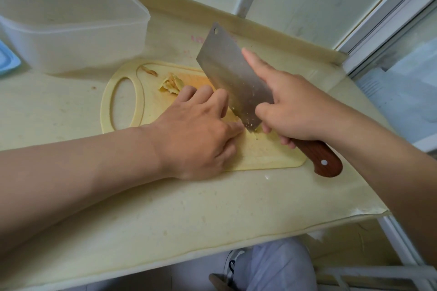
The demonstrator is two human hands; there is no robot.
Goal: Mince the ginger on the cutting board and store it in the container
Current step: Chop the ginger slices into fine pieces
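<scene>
A pale yellow cutting board [267,153] with an oval handle hole lies on the counter. My right hand [293,111] grips a steel cleaver [231,73] by its brown wooden handle, index finger stretched along the blade, whose edge rests on the board. My left hand [201,130] lies curled on the board right beside the blade, covering the ginger being cut. A small heap of ginger pieces [171,84] sits beyond my left fingers, with one scrap near the board's far rim. An empty translucent plastic container [78,38] stands at the back left.
A blue lid [7,59] peeks in at the left edge beside the container. The cream counter [165,215] ends in a front edge near me, with my legs and a shoe below. A wall and a window frame [387,19] bound the back and right.
</scene>
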